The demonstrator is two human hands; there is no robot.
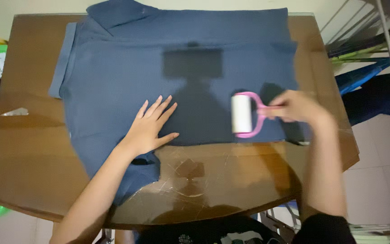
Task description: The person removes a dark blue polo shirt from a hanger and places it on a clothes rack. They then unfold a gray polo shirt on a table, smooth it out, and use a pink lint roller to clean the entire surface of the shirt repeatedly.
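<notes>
Rolling the pink lint roller over the blue shirt spread on the brown table, right hand fisted round its handle; left hand flat, fingers splayed, pinning fabric. Lower right edge underway, remaining cloth seemingly untouched.

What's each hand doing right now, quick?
Left hand: open, fingers spread, pressed flat on the blue shirt.
Right hand: closed around the handle of the pink lint roller, which rests on the shirt.
</notes>
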